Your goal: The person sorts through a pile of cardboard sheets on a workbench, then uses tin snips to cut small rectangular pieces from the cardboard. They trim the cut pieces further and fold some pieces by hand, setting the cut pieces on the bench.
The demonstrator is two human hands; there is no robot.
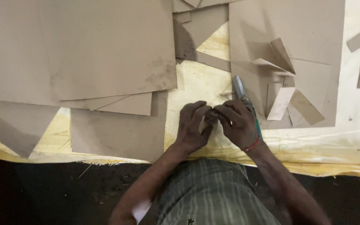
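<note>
Hands meet in the middle here, right over the yellow woven sheet [196,83] that covers the floor. The left hand [193,127] and the right hand [238,125] are both curled in, fingertips pinching a small pale scrap of cardboard [207,123] between them, so each grip is nearly closed on that little piece. I can't tell how the scrap is folded, the fingers hide most of it. Just beside the right hand, running under its outer edge, lie scissors [243,96] with a teal handle, blades pointing away from the person; whether the hand actually has hold of them I can't tell. My worry: the wrist with the red thread band [253,145] sits right along that handle, so a sideways shove could knock the scissors or drag skin over the blades. The scrap is tiny too, an easy thing to slip out of a pinch. Left of the hands, a big brown cardboard sheet [76,46] overlaps smaller sheets, its corner ending near the left hand. Right of the hands, a pile of cut offcuts [288,96] lies on another sheet, close to the scissor tips. The open patch of yellow sheet directly above the hands is the only free room, and the sheet's frayed near edge runs just behind the wrists, by the striped cloth [209,191] over the person's lap.
</note>
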